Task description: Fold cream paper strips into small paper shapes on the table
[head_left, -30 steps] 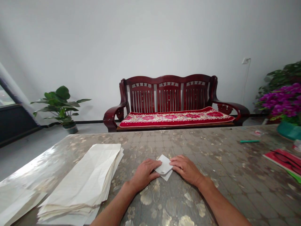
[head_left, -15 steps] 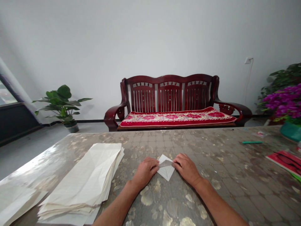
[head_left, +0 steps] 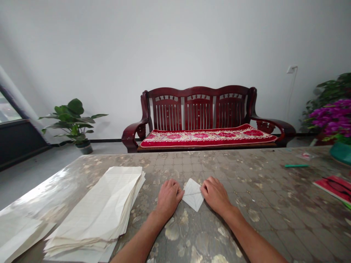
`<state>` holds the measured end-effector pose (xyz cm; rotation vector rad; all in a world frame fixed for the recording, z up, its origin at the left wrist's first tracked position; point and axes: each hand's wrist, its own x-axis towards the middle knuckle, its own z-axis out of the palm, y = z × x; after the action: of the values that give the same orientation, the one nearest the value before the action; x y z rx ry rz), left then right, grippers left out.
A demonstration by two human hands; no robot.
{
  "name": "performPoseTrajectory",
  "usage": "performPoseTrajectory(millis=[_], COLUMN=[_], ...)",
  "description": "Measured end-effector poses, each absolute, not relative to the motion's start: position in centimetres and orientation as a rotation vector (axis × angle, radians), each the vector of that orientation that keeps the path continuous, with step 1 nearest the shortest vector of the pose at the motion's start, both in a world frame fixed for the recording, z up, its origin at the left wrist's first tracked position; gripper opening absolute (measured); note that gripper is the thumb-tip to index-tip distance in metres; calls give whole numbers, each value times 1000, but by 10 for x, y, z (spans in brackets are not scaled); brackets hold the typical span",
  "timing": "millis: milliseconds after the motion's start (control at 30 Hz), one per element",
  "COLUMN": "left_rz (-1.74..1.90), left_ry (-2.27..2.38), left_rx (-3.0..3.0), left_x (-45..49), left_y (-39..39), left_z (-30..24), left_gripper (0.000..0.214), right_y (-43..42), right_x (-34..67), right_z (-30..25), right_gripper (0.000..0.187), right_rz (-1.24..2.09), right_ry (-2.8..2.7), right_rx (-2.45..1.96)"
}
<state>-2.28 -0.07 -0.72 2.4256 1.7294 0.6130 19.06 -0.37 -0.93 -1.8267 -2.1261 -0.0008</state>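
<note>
A small white paper folded into a diamond (head_left: 193, 194) lies on the glass-topped table (head_left: 246, 182), with a crease running across its middle. My left hand (head_left: 169, 198) presses against its left corner, and my right hand (head_left: 215, 195) has its fingertips on the right corner. Both hands lie low on the tabletop, fingers together. To the left of my left hand sits a tall stack of creased cream paper sheets (head_left: 95, 204), and a further pile of sheets (head_left: 19, 233) lies at the table's left end.
Green pen (head_left: 296, 166), a paper scrap (head_left: 305, 156) and a red booklet (head_left: 336, 188) lie at the table's right. Beyond the far edge stand a dark wooden bench with a red cushion (head_left: 200, 117), a potted plant (head_left: 74, 122) and purple flowers (head_left: 333, 120).
The paper has gone from a small folded shape with a raised flap to a flat diamond. My hands have drawn slightly apart to its side corners.
</note>
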Motion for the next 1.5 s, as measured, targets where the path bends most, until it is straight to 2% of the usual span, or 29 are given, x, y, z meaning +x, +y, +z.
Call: performPoseTrajectory(millis=[400,500,567,633,733,867,1100,1333,1500], left_rz=[456,497,487,376,225,238,199,331,262], left_ry=[1915,1820,1552,1190,920,935,1042,1177,1275], left_rx=[2438,2551,2727,2843,2804,2772,2914,2979,2937], left_x=[-18,-16,-16,-17,-20,-23,-20,-19,-9], left_y=[-3,1,7,14,21,20,17,8,-7], left_z=[-7,-11,-14,-15,-15,-15,-22,-35,-13], left_gripper=[14,36,58,71,65,53,60,61,51], right_y=[-1,-2,-3,-3,-2,-5,-21,-12,-10], right_x=[193,192,191,191,191,192,191,193,200], right_z=[-11,-11,-11,-11,-11,-10,-26,-32,-22], right_gripper=[14,16,18,19,18,17,42,45,41], right_rz=[-56,-84,-115,-131,-124,-135,-13,16,12], right_ry=[-2057,-2071,-2084,-2093,-2094,-2054,-2297,-2309,-2199], right_rx=[-1934,-1947,-1954,-1953,-1953,-1933,-1343,-1581,-1648])
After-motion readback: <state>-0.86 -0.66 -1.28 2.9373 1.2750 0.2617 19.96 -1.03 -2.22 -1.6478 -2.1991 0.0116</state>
